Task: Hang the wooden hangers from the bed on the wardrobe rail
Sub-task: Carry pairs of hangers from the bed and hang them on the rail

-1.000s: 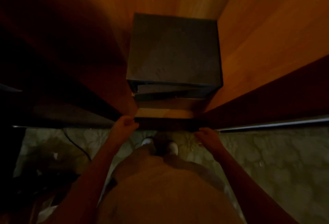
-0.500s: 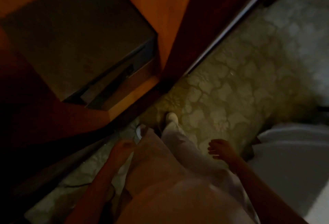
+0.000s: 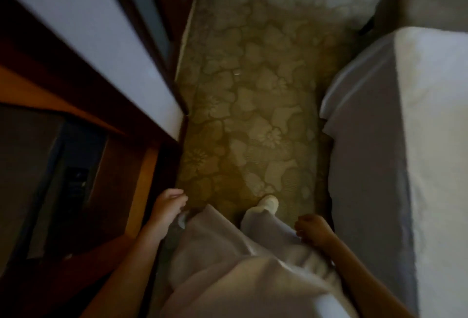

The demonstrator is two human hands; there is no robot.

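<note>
No wooden hanger and no wardrobe rail show in this view. The bed (image 3: 415, 155), covered in a white sheet, runs along the right side. The wooden wardrobe (image 3: 83, 155) stands at the left, its inside dark. My left hand (image 3: 168, 210) hangs beside my left leg near the wardrobe's edge, fingers loosely bent and holding nothing. My right hand (image 3: 312, 229) hangs next to the bed's corner, fingers curled in, with nothing in it. I stand on the floor between wardrobe and bed.
A dark box (image 3: 38, 166) sits inside the wardrobe bottom at the left. A white sliding door panel (image 3: 83, 39) runs diagonally along the upper left. Patterned floor (image 3: 248, 95) stretches ahead between wardrobe and bed. My light trousers and a white shoe (image 3: 268, 204) fill the lower middle.
The view has swung right, from facing into the wardrobe to the aisle and the bed. Both hands have dropped from the wardrobe's front edge to my sides.
</note>
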